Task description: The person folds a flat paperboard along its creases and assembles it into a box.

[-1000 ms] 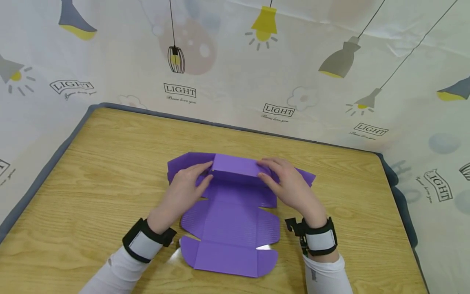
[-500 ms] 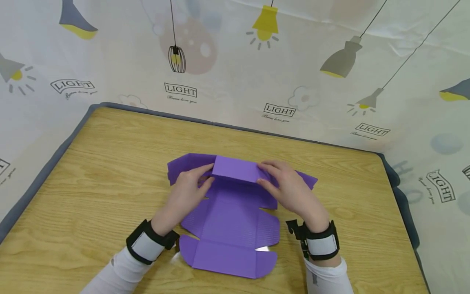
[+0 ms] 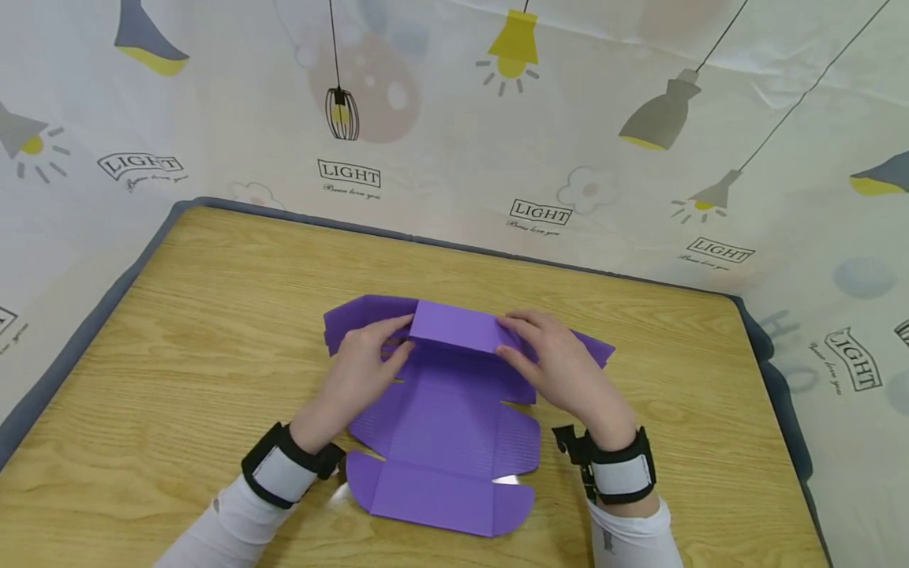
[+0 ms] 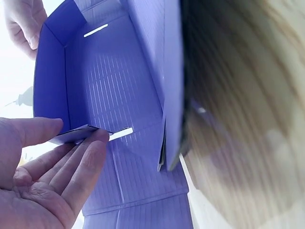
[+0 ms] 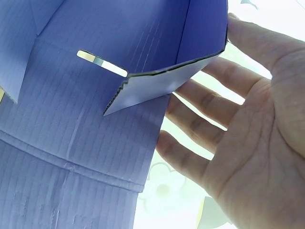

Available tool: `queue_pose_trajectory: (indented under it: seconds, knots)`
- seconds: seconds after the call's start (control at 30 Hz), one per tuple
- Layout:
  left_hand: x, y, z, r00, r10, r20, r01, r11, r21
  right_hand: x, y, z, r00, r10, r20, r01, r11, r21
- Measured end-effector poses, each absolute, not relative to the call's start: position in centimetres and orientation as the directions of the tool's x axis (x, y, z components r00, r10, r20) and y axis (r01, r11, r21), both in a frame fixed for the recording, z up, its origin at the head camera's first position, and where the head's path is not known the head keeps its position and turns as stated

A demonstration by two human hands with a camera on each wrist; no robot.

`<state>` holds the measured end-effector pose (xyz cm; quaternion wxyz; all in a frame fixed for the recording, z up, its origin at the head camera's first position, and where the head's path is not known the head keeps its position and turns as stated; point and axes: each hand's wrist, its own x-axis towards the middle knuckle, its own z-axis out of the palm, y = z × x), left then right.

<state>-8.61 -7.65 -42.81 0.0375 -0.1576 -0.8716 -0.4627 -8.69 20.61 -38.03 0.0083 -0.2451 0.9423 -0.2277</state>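
A purple cardboard box (image 3: 447, 426), partly folded, lies on the wooden table with its near panels flat. Its far panel (image 3: 454, 325) is folded up and over toward the person. At the left end of this panel, the left hand (image 3: 358, 367) pinches a small side flap (image 4: 74, 135) between thumb and fingers. The right hand (image 3: 564, 367) holds the panel's opposite end, thumb at the near edge and fingers behind. From the right wrist view, a bent flap (image 5: 157, 86) stands beside the fingers of that hand. Slots cut in the cardboard show in both wrist views.
The wooden table (image 3: 213, 315) extends on all sides of the box, with a dark edging (image 3: 412, 237) along its back. Behind it hangs a pale cloth (image 3: 440, 197) printed with lamps. A black strap with a white patch (image 3: 621, 473) circles each wrist.
Over the last second the folded far panel has tipped slightly toward the person, its near edge lower, and both hands have shifted slightly with it. The last half second shows almost no motion.
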Motion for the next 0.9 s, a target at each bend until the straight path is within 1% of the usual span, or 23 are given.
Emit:
queue_pose_trajectory:
  seconds: [0.27,0.5,0.7,0.9]
  knots:
    - [-8.7,-8.2,-42.2,-0.942,0.286,0.177,0.316,0.579,0.751,-8.5,20.6,-38.0,-0.883,-0.462,0.087,-0.451,0.780,-0.435]
    - [-8.9,-9.1,-41.6,-0.946,0.303,0.113,0.301,0.696,0.652,-8.6,20.5,-38.0,-0.878,-0.467,0.107,-0.464,0.772,-0.435]
    - [-9.1,-9.9,-41.7,-0.949,0.312,0.035,0.274,0.767,0.580,-8.6,20.6,-37.9,-0.882,-0.463,0.088,-0.452,0.779,-0.434]
    - [-9.3,-10.2,-42.4,-0.951,0.308,0.001,0.253,0.776,0.577,-8.6,20.6,-37.9,-0.885,-0.459,0.078,-0.444,0.782,-0.437]
